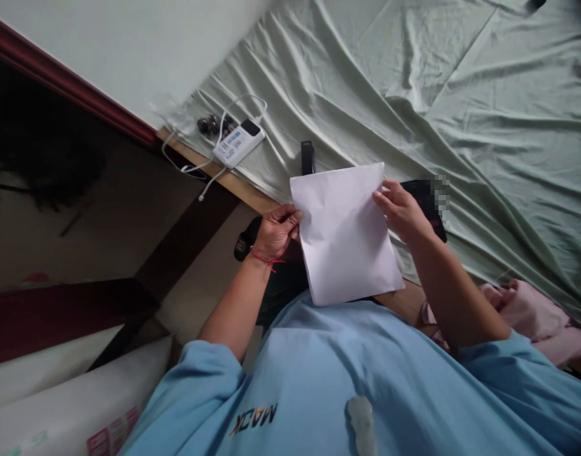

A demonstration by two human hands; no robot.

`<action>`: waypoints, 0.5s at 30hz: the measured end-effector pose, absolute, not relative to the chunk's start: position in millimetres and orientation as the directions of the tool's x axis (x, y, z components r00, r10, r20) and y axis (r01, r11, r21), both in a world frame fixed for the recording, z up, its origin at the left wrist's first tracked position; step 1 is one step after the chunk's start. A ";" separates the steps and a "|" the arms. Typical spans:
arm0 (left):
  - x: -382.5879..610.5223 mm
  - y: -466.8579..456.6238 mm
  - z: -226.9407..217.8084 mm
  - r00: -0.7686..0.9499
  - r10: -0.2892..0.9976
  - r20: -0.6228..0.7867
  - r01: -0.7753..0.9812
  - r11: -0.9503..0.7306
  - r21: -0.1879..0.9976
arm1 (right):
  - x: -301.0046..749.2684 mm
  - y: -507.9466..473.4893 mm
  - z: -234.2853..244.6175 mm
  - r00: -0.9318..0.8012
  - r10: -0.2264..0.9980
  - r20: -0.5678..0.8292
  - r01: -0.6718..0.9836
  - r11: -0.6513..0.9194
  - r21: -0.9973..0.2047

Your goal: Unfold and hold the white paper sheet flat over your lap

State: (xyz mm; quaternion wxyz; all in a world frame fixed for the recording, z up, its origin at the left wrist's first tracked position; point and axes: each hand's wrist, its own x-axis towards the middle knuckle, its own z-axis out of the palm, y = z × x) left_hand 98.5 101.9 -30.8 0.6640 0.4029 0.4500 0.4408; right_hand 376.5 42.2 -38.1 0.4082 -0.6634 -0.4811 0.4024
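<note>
A stack of white paper sheets, blank on the side that faces me, is held up in front of my waist. My left hand, with a red string at the wrist, pinches its left edge between thumb and fingers. On the opposite side my right hand grips the upper right edge, thumb on the front. Just beyond the top edge a black stapler-like object lies on the sheet, partly hidden by the paper. Behind my right hand is a dark item, partly covered and blurred out.
A pale green bedsheet spreads ahead over a wooden-edged bed. A white power bank with cables lies near the bed's left edge beside small dark round things. Pink cloth is at right. White sacks stand at lower left.
</note>
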 end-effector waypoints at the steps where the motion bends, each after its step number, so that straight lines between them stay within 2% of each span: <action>1: 98.0 103.7 -29.9 0.199 0.948 -0.247 -0.220 0.289 0.932 | 375.4 43.7 -35.3 0.216 0.959 -0.184 0.206 -0.229 -0.951; 3: 96.9 108.2 -31.2 0.175 0.944 -0.278 -0.214 0.312 0.926 | 373.1 44.8 -30.2 0.250 0.932 -0.262 0.001 -0.271 -0.963; 7: 96.4 116.0 -41.8 0.160 0.920 -0.358 -0.180 0.384 0.906 | 366.4 43.7 -26.8 0.240 0.914 -0.327 -0.170 -0.293 -0.941; 10: 98.3 117.9 -47.8 0.164 0.903 -0.397 -0.120 0.418 0.901 | 359.9 44.5 -28.4 0.248 0.895 -0.371 -0.190 -0.331 -0.924; 15: 106.5 119.9 -41.5 0.115 0.877 -0.467 0.047 0.465 0.884 | 354.4 47.8 -30.8 0.262 0.880 -0.396 -0.070 -0.392 -0.917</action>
